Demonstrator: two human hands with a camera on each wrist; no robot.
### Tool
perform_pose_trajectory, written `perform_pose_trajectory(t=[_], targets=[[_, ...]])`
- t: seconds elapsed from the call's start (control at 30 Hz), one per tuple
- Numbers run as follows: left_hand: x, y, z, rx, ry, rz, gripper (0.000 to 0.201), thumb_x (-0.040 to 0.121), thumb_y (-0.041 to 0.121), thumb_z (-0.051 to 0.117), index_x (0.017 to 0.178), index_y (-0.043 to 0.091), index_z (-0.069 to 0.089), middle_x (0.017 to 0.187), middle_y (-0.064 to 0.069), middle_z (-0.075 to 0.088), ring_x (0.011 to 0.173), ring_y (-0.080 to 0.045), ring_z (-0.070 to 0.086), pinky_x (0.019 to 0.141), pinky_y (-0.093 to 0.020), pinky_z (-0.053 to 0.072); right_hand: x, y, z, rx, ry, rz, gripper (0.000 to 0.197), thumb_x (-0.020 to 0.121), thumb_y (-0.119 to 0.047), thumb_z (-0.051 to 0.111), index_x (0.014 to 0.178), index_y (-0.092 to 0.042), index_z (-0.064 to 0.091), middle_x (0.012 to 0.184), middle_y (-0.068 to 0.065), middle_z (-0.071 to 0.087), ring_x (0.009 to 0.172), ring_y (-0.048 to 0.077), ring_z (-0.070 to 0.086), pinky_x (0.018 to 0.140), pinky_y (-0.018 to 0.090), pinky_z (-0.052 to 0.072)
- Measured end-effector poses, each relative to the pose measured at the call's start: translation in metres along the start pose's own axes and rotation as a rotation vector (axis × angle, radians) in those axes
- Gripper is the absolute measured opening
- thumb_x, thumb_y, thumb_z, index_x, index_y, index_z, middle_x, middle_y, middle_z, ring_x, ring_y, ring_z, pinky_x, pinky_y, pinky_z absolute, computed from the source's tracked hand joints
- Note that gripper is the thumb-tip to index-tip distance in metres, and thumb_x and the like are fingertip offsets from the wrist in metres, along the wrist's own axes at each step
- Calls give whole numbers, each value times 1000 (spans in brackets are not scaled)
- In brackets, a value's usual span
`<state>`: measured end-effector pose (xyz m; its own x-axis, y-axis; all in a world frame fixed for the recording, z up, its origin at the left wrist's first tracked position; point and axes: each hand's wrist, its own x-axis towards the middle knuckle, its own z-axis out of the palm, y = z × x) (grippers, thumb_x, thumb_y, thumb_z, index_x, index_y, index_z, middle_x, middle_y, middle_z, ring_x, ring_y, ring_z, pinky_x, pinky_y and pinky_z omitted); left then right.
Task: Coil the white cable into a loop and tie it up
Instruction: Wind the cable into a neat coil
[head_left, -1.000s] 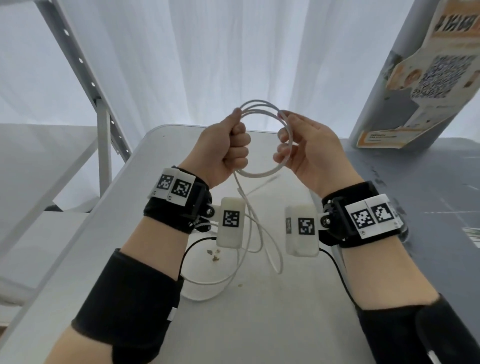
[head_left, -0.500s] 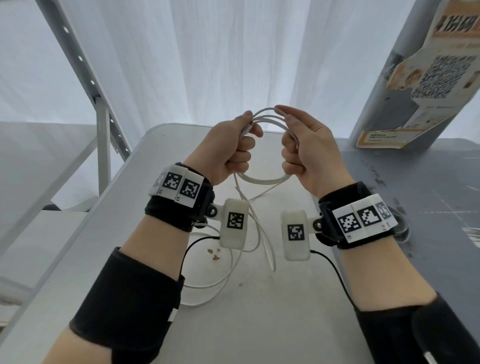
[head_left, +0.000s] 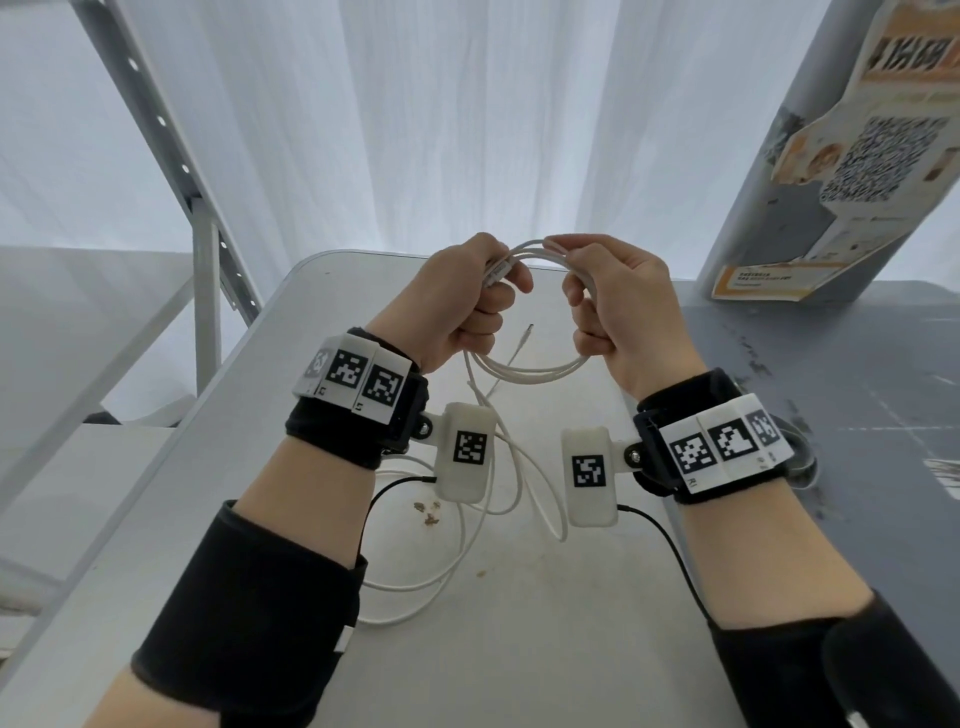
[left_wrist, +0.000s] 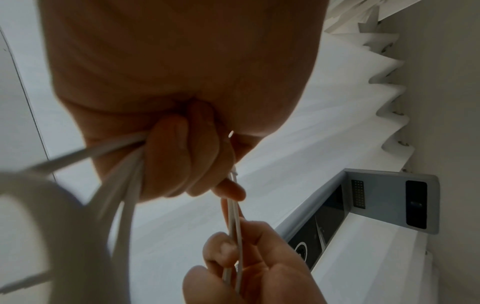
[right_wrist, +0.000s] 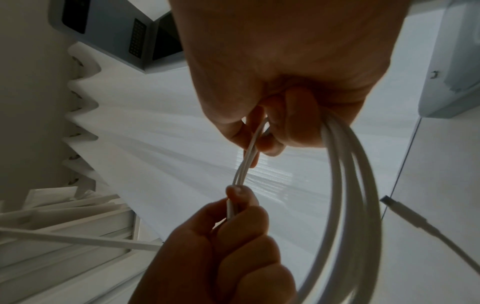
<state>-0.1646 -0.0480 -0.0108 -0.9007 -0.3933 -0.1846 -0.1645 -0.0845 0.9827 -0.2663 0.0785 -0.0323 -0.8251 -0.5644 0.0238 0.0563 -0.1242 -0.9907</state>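
Observation:
The white cable (head_left: 524, 371) is wound into a small coil of several turns, held up above the white table (head_left: 519, 649). My left hand (head_left: 478, 296) grips the coil's left side in a fist, thumb on top. My right hand (head_left: 597, 291) holds the right side, with thumb and forefinger pinching the top strands close to the left thumb. The rest of the cable (head_left: 488, 525) hangs from the left fist and lies in slack loops on the table. One plug end (head_left: 527, 332) shows through the coil. The right wrist view shows the coil strands (right_wrist: 345, 185) passing through my right fingers (right_wrist: 293, 123).
A grey table (head_left: 831, 441) adjoins on the right, with a pillar carrying an orange-and-white QR poster (head_left: 857, 156). A metal rack frame (head_left: 202, 260) stands at the left and white curtains hang behind. Brown crumbs (head_left: 428, 512) lie on the white table.
The right hand has shifted from the coil's right side to pinch its top beside the left thumb. The coil has tilted flatter and sits a little lower, and the plug end now shows.

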Motion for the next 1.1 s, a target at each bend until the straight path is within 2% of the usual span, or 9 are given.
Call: perform_pose_trajectory(t=[0.1,0.37,0.57,0.63,0.73,0.83,0.9,1.0,1.1], targets=[[0,-1,0,30,-8,-8,39,100,26,30,73,11,53,52,6,19,42,-11,12,46,-25,12,0,0,-1,-61,-2,-13,29,95,-9,50,94,-17,79,64,4,54,41,14,26,43,22,23],[0,-2,2,169,-6,15,47,104,48,36,76,13,51,53,6,22,44,-12,16,47,-25,17,0,-3,-3,-140,-42,-48,33,92,-8,51,87,-19,82,67,7,58,44,16,31,43,22,30],[0,-1,1,149,8,60,47,105,46,36,64,23,32,55,7,21,47,-13,13,47,-26,12,2,-6,-5,-52,-99,-8,28,96,-5,53,93,-11,81,67,8,59,52,18,43,53,30,42],[1,-1,2,141,7,56,48,105,45,36,63,23,31,55,7,21,47,-13,13,47,-26,12,2,-7,-7,-88,-113,0,27,97,-7,55,96,-11,81,70,7,64,55,19,51,59,32,50],[1,-3,1,133,6,60,48,105,44,36,63,23,32,54,8,22,46,-12,13,46,-25,12,1,-11,-12,-138,-156,33,24,100,-12,55,105,-11,79,86,7,75,69,24,66,80,39,59],[2,-2,0,87,50,91,48,106,43,35,63,22,33,53,8,23,45,-12,15,43,-23,15,0,-16,-16,-178,-161,58,22,101,-17,57,110,-15,77,108,3,78,101,31,73,96,43,53],[2,-1,-2,8,132,133,48,106,42,35,62,22,34,53,7,24,44,-11,16,43,-23,15,-1,-19,-16,-187,-118,51,19,99,-20,60,107,-22,78,116,-1,76,112,27,68,103,44,49],[4,1,-7,-84,305,205,48,106,42,34,63,22,35,53,6,26,43,-12,19,43,-23,18,-4,-24,-15,-186,-46,-3,18,97,-21,62,101,-28,79,119,-7,72,114,19,60,101,38,49],[5,1,-11,-101,399,241,48,106,43,33,64,21,35,53,6,27,43,-12,20,42,-22,22,-6,-28,-14,-186,-6,-61,21,96,-20,62,97,-32,79,114,-6,73,99,14,55,86,30,45]])
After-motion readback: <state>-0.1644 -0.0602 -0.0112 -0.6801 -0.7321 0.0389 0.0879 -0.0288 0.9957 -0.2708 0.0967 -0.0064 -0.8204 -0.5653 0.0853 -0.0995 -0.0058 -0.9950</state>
